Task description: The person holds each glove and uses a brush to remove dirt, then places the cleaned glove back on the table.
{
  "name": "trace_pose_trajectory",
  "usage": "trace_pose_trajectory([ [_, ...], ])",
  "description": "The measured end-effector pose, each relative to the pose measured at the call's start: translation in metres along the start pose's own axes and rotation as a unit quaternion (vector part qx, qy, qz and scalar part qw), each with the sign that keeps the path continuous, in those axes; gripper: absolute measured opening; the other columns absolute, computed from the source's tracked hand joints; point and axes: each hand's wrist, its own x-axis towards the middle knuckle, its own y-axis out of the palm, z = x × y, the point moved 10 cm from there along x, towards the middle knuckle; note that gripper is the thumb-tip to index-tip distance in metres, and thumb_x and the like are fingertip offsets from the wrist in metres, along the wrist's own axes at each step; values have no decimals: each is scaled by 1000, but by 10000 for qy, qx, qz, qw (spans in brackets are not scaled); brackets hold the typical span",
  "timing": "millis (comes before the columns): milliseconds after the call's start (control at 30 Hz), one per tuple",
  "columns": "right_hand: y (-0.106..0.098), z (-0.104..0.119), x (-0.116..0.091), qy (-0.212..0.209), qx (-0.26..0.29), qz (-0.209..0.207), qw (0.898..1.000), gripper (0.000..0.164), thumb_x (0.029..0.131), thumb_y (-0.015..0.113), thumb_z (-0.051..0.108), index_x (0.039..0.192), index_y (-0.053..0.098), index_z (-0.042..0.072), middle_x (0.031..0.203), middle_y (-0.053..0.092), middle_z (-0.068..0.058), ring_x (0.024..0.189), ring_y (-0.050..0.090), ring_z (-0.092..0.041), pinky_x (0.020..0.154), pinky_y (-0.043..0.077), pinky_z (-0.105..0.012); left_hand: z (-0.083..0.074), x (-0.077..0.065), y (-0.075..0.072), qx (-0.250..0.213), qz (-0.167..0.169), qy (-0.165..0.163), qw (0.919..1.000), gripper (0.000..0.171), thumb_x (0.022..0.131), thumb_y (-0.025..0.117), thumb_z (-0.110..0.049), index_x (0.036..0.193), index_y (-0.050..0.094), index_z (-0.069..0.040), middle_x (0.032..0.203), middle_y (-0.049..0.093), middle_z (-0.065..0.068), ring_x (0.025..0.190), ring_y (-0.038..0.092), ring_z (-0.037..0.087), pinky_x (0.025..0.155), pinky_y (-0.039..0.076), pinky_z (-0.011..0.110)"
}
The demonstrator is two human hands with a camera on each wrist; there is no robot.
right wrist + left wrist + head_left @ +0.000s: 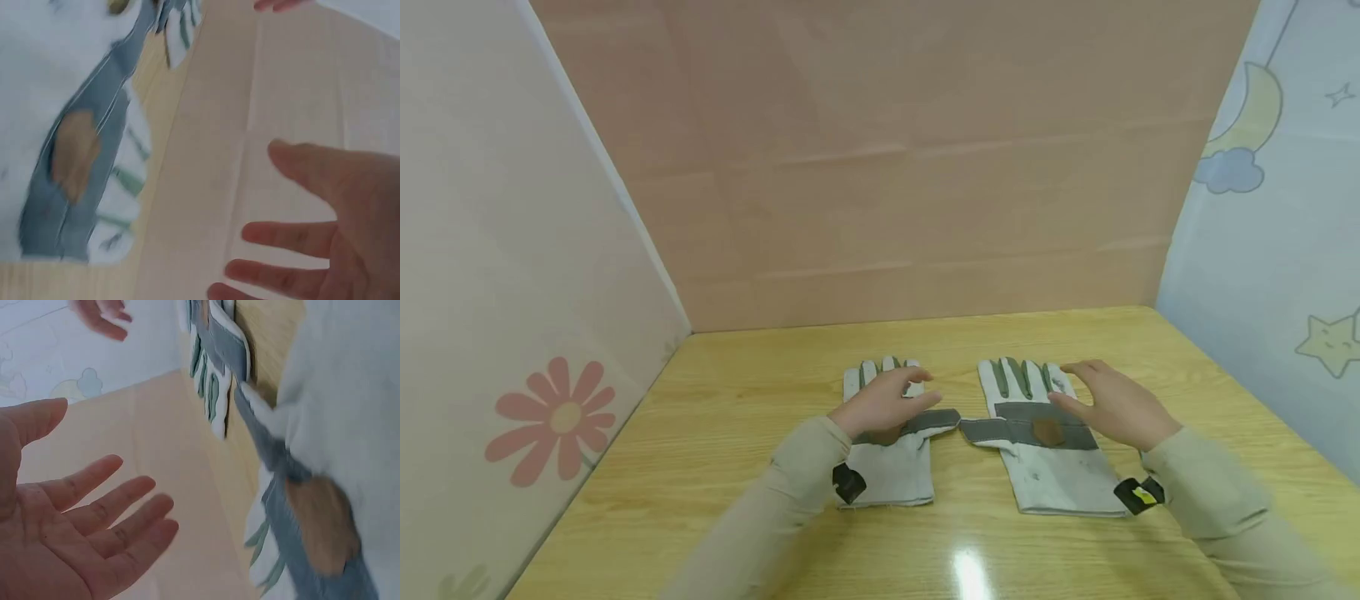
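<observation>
Two white work gloves with grey bands, brown patches and green strips between the fingers lie flat on the table, cuffs toward me and thumbs pointing at each other. My left hand [887,404] hovers over the left glove [891,475] and hides part of its fingers and band. Beside the upper right edge of the right glove [1060,479] is my right hand [1120,404]. Both wrist views show a gap between hand and glove: the left hand [81,531] and the right hand [350,219] have spread, relaxed fingers and hold nothing.
The wooden table [737,417] meets a pinkish-brown backdrop [910,167] at its far edge. Patterned panels stand on both sides, a flower panel [561,417] at left and a moon-and-star panel [1262,250] at right. Black wrist devices are worn on both wrists.
</observation>
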Motion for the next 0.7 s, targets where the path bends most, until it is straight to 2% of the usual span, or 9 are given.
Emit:
trace_pose_trajectory([
  [133, 6, -37, -11, 302, -32, 248, 9992, 49, 92, 57, 37, 108, 57, -9, 101, 60, -28, 82, 60, -36, 69, 49, -45, 4, 18, 16, -797, 237, -313, 9960, 44, 96, 48, -41, 130, 52, -13, 133, 52, 8, 119, 53, 27, 94, 46, 39],
  [233, 15, -59, -19, 508, 84, 574, 9970, 36, 91, 59, 27, 95, 55, -9, 78, 59, -16, 62, 53, -20, 60, 45, -36, 7, 35, 30, -1392, 264, -607, 9881, 43, 95, 50, -41, 127, 54, -13, 131, 53, 8, 113, 56, 25, 93, 47, 37],
  [367, 26, -81, -26, 676, 163, 881, 9937, 34, 91, 58, 23, 91, 50, -10, 66, 51, -8, 55, 41, -15, 57, 39, -31, 7, 59, 54, -2045, 368, -971, 9733, 46, 95, 52, -37, 129, 52, -5, 129, 54, 15, 107, 60, 29, 91, 49, 37],
  [500, 37, -97, -31, 895, 296, 1090, 9896, 36, 90, 59, 22, 92, 47, -12, 67, 50, -9, 56, 40, -16, 56, 36, -31, 8, 75, 76, -2275, 440, -1359, 9633, 50, 94, 53, -34, 131, 47, 0, 128, 52, 15, 107, 59, 30, 91, 50, 36],
  [567, 42, -103, -34, 1001, 322, 1191, 9873, 38, 89, 60, 22, 93, 46, -13, 69, 51, -10, 58, 42, -16, 56, 37, -31, 9, 80, 86, -2364, 426, -1544, 9584, 34, 94, 53, -29, 111, 56, 1, 111, 57, 11, 95, 59, 25, 87, 50, 34],
  [633, 47, -107, -35, 1073, 365, 1274, 9854, 40, 89, 60, 22, 94, 45, -14, 70, 51, -11, 58, 42, -17, 55, 37, -31, 10, 84, 94, -2544, 319, -1668, 9521, 21, 92, 53, -22, 89, 54, -1, 96, 54, 7, 87, 58, 19, 85, 50, 31],
  [700, 52, -109, -37, 1137, 430, 1323, 9837, 40, 89, 60, 21, 94, 44, -15, 68, 50, -10, 56, 43, -16, 53, 37, -30, 10, 86, 100, -2782, 201, -1776, 9437, 15, 91, 53, -17, 83, 49, -5, 90, 51, 6, 84, 56, 18, 84, 50, 31],
])
